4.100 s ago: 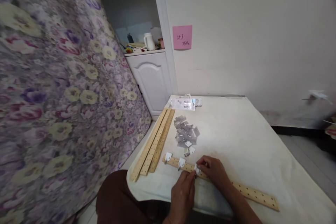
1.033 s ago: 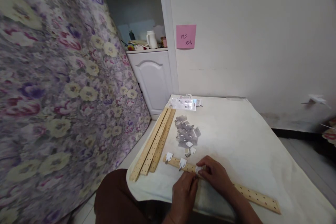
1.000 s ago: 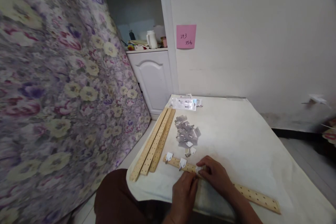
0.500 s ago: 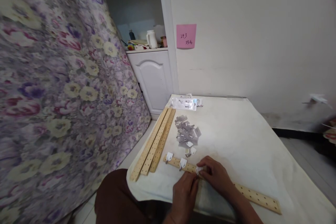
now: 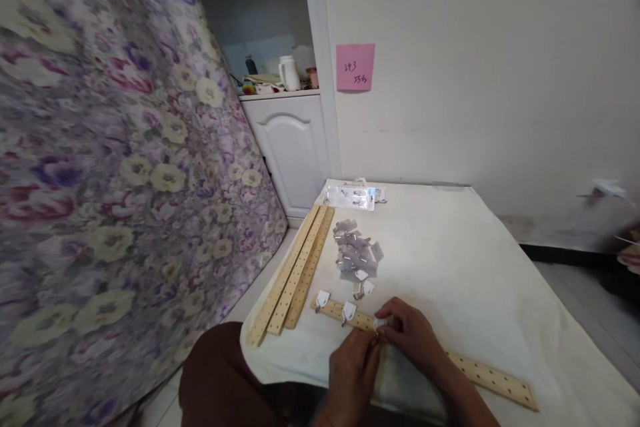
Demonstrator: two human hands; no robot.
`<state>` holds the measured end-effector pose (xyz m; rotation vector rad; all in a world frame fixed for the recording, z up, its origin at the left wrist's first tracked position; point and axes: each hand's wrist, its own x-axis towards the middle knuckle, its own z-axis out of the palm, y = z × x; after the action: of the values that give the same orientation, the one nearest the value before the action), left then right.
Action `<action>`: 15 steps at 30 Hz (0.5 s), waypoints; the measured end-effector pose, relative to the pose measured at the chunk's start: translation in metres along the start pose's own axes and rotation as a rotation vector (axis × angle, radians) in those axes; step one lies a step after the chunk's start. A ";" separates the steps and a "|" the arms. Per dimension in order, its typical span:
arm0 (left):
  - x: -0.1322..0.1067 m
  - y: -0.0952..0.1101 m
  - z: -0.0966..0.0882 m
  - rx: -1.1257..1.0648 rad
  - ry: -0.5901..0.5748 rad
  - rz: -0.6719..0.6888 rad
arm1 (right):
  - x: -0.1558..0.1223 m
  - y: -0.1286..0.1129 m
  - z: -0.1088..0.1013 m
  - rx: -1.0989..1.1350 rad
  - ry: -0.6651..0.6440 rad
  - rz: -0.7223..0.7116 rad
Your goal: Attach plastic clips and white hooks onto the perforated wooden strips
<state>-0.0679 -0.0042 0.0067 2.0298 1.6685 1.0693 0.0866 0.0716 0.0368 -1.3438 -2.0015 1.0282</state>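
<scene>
A clear, flat plastic pack (image 5: 349, 197) containing small metallic pieces lies at the far end of the cream cloth-covered bench (image 5: 440, 247). A pale, hole-dotted wooden strip (image 5: 495, 375) bears small white plates (image 5: 349, 311) with metal hooks. The right hand (image 5: 407, 330) pinches the third plate (image 5: 379, 323); the left hand's (image 5: 351, 361) bunched fingers meet its lower end, their grip hidden.

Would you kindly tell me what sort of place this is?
Probably a room in a home: it has a floral curtain, a white jug above a panelled cabinet door, and a cloth-covered table.
</scene>
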 end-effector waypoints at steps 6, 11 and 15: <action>0.001 0.002 0.000 -0.016 -0.005 0.008 | 0.001 -0.001 0.001 0.014 0.005 0.020; 0.001 0.001 0.000 -0.004 0.013 0.020 | 0.002 0.001 0.003 0.027 0.009 0.002; 0.001 0.001 0.000 0.013 -0.001 0.005 | 0.001 0.004 0.005 0.029 0.005 0.053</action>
<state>-0.0675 -0.0037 0.0079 2.0437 1.6746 1.0612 0.0848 0.0723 0.0304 -1.3893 -1.9495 1.0728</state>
